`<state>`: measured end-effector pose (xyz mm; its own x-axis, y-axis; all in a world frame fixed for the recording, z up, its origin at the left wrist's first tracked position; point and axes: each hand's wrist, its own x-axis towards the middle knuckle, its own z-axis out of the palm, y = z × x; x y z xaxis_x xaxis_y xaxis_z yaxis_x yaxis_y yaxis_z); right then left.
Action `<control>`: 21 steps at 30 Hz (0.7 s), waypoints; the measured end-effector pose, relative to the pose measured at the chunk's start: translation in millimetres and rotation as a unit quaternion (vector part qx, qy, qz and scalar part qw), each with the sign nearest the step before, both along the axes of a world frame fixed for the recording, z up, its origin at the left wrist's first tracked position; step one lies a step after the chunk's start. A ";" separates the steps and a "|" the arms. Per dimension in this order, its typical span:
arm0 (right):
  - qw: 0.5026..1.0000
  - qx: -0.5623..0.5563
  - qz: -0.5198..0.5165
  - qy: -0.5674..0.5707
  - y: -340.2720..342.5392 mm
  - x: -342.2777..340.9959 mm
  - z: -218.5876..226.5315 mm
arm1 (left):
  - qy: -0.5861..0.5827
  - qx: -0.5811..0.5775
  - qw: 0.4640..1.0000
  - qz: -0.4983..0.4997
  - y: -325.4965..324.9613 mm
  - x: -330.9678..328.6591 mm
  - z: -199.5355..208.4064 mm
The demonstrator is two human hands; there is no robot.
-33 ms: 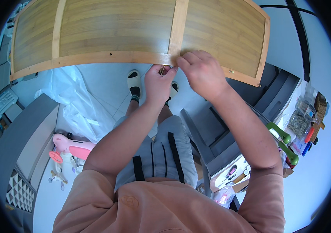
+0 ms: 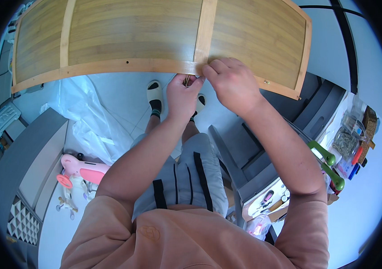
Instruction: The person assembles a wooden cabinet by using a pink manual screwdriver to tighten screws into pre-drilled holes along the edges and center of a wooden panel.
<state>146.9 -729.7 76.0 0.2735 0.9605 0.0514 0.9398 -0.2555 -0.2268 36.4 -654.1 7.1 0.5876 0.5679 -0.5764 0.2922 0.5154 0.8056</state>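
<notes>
A long wooden panel [image 2: 132,33] with pale framing strips spans the top of the view, its near edge facing me. Just below that edge my left hand [image 2: 183,96] is curled, with small brass-coloured metal pieces [image 2: 187,80], probably screws, among its fingers. Thumb and fingers of my right hand [image 2: 233,85] are pinched together at the edge, by the joint of a crosswise strip, close to my left fingertips. Whatever the right pinch holds is hidden. A dark hole [image 2: 127,62] shows in the edge strip to the left, and a small brass fitting [image 2: 266,82] sits to the right.
Plastic sheeting [image 2: 85,116] lies on the floor at left, near a grey cabinet [image 2: 25,148] and a pink toy [image 2: 83,169]. Grey drawer units [image 2: 319,110] stand at right. Beyond my right arm are green-handled tools [image 2: 333,177] and a clear box of screws [image 2: 345,142].
</notes>
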 end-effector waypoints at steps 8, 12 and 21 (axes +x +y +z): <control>0.991 -0.021 0.117 -0.059 6.7 11.3 0.8 | 0.034 0.024 0.999 -0.023 1.1 -3.0 -3.7; 0.986 -0.049 0.147 -0.063 8.3 12.9 0.8 | 0.004 -0.013 1.000 0.001 1.2 -2.3 0.2; 0.985 -0.107 0.081 -0.104 11.3 5.3 -11.5 | 0.004 -0.018 1.000 -0.005 0.7 0.3 -0.8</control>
